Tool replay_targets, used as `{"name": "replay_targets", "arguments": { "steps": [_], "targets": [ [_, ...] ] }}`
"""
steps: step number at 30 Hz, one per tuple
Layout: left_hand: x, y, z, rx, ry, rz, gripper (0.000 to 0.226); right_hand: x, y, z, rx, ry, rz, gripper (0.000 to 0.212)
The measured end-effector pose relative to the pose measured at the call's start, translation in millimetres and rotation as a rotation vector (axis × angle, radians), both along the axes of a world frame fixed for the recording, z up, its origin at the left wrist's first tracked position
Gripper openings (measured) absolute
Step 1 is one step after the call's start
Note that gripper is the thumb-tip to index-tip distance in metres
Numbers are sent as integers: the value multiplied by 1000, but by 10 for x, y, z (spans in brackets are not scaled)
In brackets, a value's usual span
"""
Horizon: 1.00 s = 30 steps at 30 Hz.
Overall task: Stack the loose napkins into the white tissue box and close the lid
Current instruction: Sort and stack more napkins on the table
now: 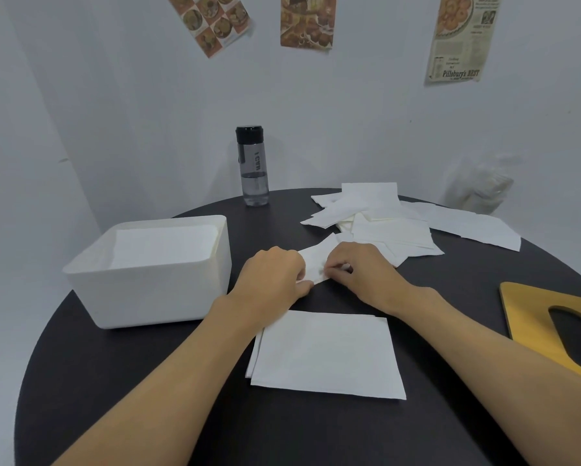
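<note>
The white tissue box (154,297) stands open at the left of the round black table, with white napkins lying flat inside it. My left hand (272,277) and my right hand (363,274) meet at the table's middle and both pinch one loose white napkin (316,260) between them. A neat stack of napkins (326,354) lies just in front of my hands. A loose heap of napkins (383,223) spreads over the far right of the table. The wooden lid (534,317) with an oval slot lies flat at the right edge.
A clear water bottle (253,166) with a black cap stands at the table's far edge, behind the box. A crumpled plastic bag (481,186) sits behind the heap at the wall. Bare black table (148,381) shows at the front left.
</note>
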<state>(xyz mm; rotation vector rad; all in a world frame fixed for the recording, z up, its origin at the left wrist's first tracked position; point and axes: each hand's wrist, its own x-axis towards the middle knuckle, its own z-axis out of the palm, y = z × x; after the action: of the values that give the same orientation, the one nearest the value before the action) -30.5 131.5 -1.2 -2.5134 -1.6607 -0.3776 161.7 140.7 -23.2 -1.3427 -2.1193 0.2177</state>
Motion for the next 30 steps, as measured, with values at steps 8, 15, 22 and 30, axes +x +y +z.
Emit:
{"name": "replay_targets", "arguments": {
  "steps": [8, 15, 22, 30],
  "targets": [
    [-6, 15, 7, 27, -64, 12, 30, -18, 35, -25, 57, -31, 15, 21],
    [3, -32, 27, 54, -39, 17, 31, -35, -13, 2, -4, 52, 56, 12],
    [-64, -27, 18, -39, -265, 17, 38, -28, 5, -4, 43, -10, -2, 20],
    [-157, 29, -16, 17, -425, 16, 12, 69, 9, 11, 17, 30, -93, 14]
  ]
}}
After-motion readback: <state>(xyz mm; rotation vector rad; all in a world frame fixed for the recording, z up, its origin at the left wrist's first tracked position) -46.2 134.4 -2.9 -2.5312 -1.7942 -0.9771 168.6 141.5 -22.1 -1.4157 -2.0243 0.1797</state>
